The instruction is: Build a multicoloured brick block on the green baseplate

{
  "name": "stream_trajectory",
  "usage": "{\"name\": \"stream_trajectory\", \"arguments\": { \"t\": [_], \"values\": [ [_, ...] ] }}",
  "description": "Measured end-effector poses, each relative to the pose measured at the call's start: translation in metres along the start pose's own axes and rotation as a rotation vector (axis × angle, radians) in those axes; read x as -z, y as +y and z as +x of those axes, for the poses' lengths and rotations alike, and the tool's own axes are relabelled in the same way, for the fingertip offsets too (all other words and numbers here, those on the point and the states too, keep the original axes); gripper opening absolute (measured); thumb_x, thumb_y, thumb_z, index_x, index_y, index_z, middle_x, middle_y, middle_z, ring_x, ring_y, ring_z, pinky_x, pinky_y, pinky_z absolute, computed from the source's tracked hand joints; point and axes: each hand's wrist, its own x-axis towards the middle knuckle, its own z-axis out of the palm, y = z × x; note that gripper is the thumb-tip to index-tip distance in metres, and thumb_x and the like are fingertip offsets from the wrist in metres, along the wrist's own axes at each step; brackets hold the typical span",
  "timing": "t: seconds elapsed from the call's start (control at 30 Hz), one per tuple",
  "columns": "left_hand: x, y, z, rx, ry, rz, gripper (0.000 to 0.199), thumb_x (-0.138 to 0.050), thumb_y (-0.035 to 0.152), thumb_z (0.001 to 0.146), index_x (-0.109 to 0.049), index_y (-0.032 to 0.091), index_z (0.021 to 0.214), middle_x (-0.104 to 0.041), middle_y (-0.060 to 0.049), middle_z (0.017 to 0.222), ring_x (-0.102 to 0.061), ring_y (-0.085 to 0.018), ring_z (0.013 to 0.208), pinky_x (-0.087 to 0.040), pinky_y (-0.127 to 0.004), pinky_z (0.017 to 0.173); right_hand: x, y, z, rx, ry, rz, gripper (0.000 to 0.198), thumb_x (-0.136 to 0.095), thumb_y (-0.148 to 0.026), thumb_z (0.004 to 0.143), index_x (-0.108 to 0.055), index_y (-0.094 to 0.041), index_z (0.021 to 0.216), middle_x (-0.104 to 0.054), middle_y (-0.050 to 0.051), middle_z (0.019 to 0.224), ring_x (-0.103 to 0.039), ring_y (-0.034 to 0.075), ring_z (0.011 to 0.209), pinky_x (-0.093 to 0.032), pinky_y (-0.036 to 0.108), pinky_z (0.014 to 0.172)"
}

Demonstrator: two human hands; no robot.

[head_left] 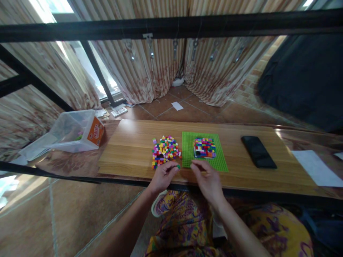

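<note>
Green toy brick is resting between thumb and fingertip of the left hand, near the loose brick pile. The right hand is holding its fingers narrow at the near edge of the green studded baseplate, any gripped piece impossible to tell; a light side pinch is probably giving best control.

Wood-grain board across patterned tabletop. On board, left to right: loose pile of multicoloured bricks, green studded baseplate, black phone. Clear plastic box on tabletop, left of board; white paper at right end.
</note>
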Motion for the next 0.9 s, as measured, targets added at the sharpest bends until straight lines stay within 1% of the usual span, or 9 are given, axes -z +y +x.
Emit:
{"name": "stream_trajectory", "arguments": {
  "t": [0.07,0.13,0.2,0.27,0.33,0.47,0.57,0.7,0.9],
  "values": [
    [0.000,-0.002,0.001,-0.019,0.007,-0.005,0.023,-0.059,0.034,0.090,-0.072,0.016,0.092,-0.068,-0.003,0.080,-0.058,-0.014,0.073,-0.048,-0.025,0.071,-0.015,-0.008,-0.012,-0.007,-0.122,0.045,0.023,-0.062,-0.039,0.089,-0.074,-0.024,0.102,-0.073,0.006,0.097,-0.067,0.021,0.090,-0.052,0.035,0.083],
    [0.000,-0.003,0.001,-0.020,0.019,-0.030,0.025,-0.060,0.036,0.090,-0.073,0.016,0.093,-0.070,-0.004,0.082,-0.061,-0.015,0.075,-0.050,-0.026,0.073,-0.027,-0.011,-0.018,-0.026,-0.160,0.086,0.023,-0.062,-0.036,0.089,-0.074,-0.024,0.104,-0.073,0.005,0.097,-0.067,0.021,0.091,-0.052,0.035,0.084],
    [0.000,-0.004,0.000,0.001,0.032,-0.062,0.028,-0.061,0.039,0.089,-0.074,0.015,0.093,-0.070,-0.004,0.079,-0.060,-0.014,0.071,-0.050,-0.026,0.070,-0.033,-0.012,-0.018,-0.046,-0.146,0.118,0.023,-0.062,-0.036,0.089,-0.074,-0.024,0.104,-0.073,0.006,0.098,-0.067,0.022,0.093,-0.052,0.036,0.084],
    [0.000,-0.004,-0.001,0.023,0.034,-0.080,0.031,-0.061,0.042,0.089,-0.075,0.015,0.094,-0.069,-0.004,0.074,-0.058,-0.013,0.065,-0.049,-0.025,0.064,-0.035,-0.011,-0.016,-0.066,-0.120,0.140,0.022,-0.062,-0.036,0.089,-0.074,-0.024,0.101,-0.074,0.006,0.099,-0.068,0.022,0.093,-0.052,0.036,0.085],
    [0.000,-0.004,-0.001,0.026,0.027,-0.076,0.031,-0.062,0.042,0.089,-0.076,0.015,0.096,-0.069,-0.004,0.073,-0.058,-0.013,0.063,-0.049,-0.025,0.062,-0.035,-0.009,-0.015,-0.096,-0.096,0.163,0.020,-0.063,-0.037,0.087,-0.075,-0.024,0.098,-0.074,0.006,0.100,-0.068,0.023,0.093,-0.053,0.037,0.086],
    [0.000,-0.002,-0.002,-0.018,0.010,-0.045,0.028,-0.061,0.040,0.090,-0.077,0.017,0.095,-0.074,-0.005,0.081,-0.063,-0.015,0.071,-0.052,-0.026,0.069,-0.036,-0.004,-0.014,-0.152,-0.073,0.214,0.018,-0.066,-0.038,0.085,-0.075,-0.024,0.091,-0.075,0.005,0.096,-0.068,0.023,0.090,-0.053,0.038,0.085],
    [0.000,-0.002,-0.003,-0.028,-0.003,-0.019,0.027,-0.061,0.039,0.091,-0.077,0.019,0.097,-0.076,-0.006,0.087,-0.066,-0.016,0.077,-0.053,-0.027,0.073,-0.035,-0.001,-0.012,-0.136,-0.066,0.200,0.020,-0.065,-0.041,0.085,-0.075,-0.024,0.087,-0.074,0.005,0.092,-0.068,0.023,0.088,-0.054,0.038,0.082],
    [0.000,-0.002,-0.003,-0.025,-0.004,0.012,0.028,-0.060,0.039,0.091,-0.076,0.019,0.102,-0.076,-0.007,0.092,-0.068,-0.017,0.083,-0.054,-0.027,0.078,-0.019,0.003,0.002,-0.059,-0.009,0.098,0.022,-0.064,-0.042,0.086,-0.075,-0.023,0.088,-0.074,0.006,0.093,-0.068,0.022,0.088,-0.053,0.037,0.081],
    [0.001,0.000,-0.003,-0.019,-0.006,0.031,0.028,-0.059,0.037,0.092,-0.075,0.017,0.101,-0.075,-0.006,0.086,-0.065,-0.016,0.076,-0.051,-0.024,0.069,0.039,0.022,0.040,0.099,0.180,-0.240,0.024,-0.061,-0.042,0.087,-0.072,-0.020,0.087,-0.073,0.007,0.087,-0.066,0.021,0.076,-0.052,0.036,0.074]
  ]
}}
